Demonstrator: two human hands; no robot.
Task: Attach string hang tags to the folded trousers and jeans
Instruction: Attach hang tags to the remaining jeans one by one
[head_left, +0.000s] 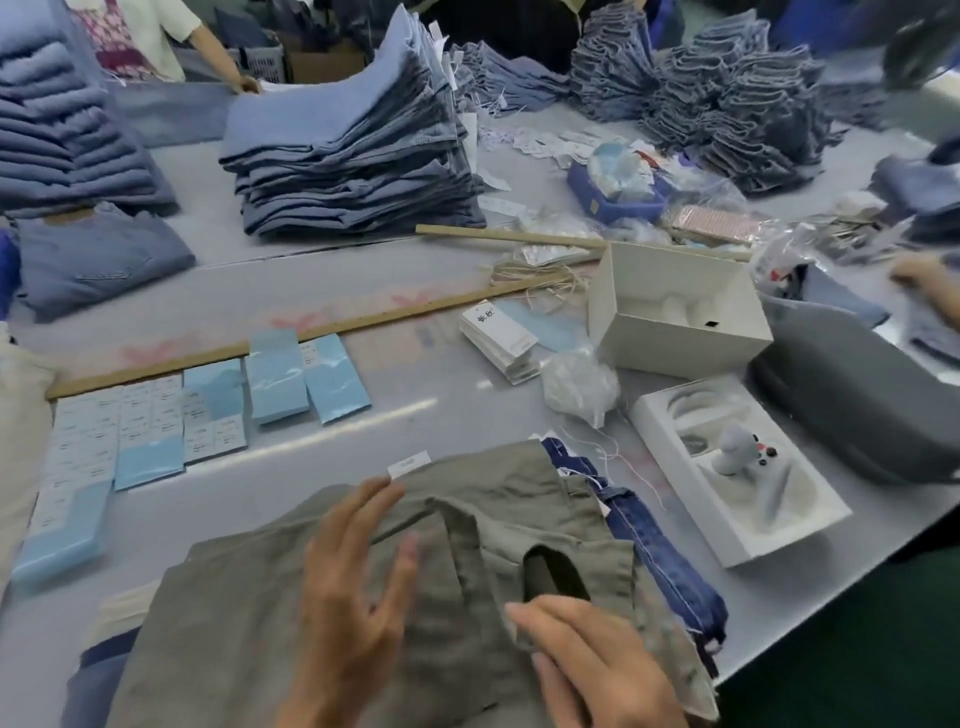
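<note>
The grey trousers (467, 561) lie at the near edge of the tabletop (363, 431), spread over dark blue jeans (649, 540) whose stitched edge shows on the right. The left hand (348, 587) is over the middle of the trousers, its fingers (374, 499) straight and spread apart, blurred, so I cannot tell whether the palm presses the cloth. The right hand (587, 660) is at the waistband, its fingers (530, 613) curled and pinching a fold of the grey cloth just below a dark opening. A small white label (409, 463) sticks out at the far edge of the trousers.

To the left, rows of white tags (104, 431) and light blue tags (275, 374) lie flat beside a long wooden stick (311, 332). A stack of white hang tags (498, 332) sits near the middle, with a crumpled plastic bag (582, 387) just beside it and loose strings (540, 275) farther back. On the right are an open white box (675, 312), a white tray (737, 467) holding a small device, and a grey case (852, 395).

Across the tabletop stand tall piles of folded blue jeans (353, 150), more at the far left (67, 119) and far right (737, 98). Another person's arm (218, 52) reaches in at the back, and someone's hand (924, 280) shows at the right edge.
</note>
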